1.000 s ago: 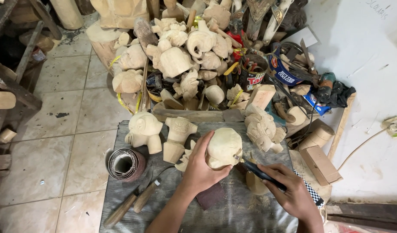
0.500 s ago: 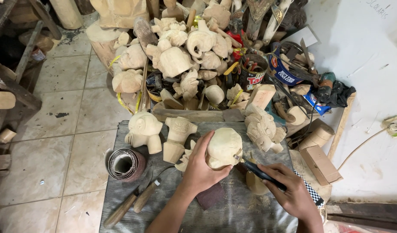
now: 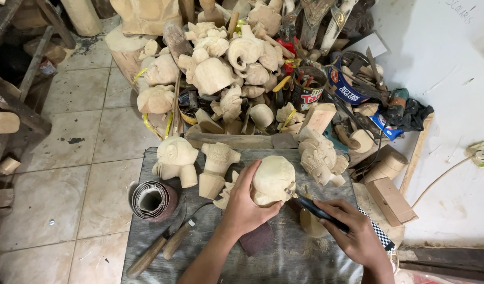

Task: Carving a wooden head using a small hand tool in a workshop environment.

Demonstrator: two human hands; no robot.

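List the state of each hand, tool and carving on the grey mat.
left hand: gripping the round wooden carving
right hand: holding the dark-handled tool, tip at the carving
sandpaper roll: rolled, lying on its side
two wooden-handled chisels: lying unused
elephant carving: standing, untouched

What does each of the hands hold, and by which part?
The left hand grips the rounded pale wood carving around its left side. The right hand holds a carving tool by its dark handle, tip against the carving.

Labelled tins, perhaps blue packets
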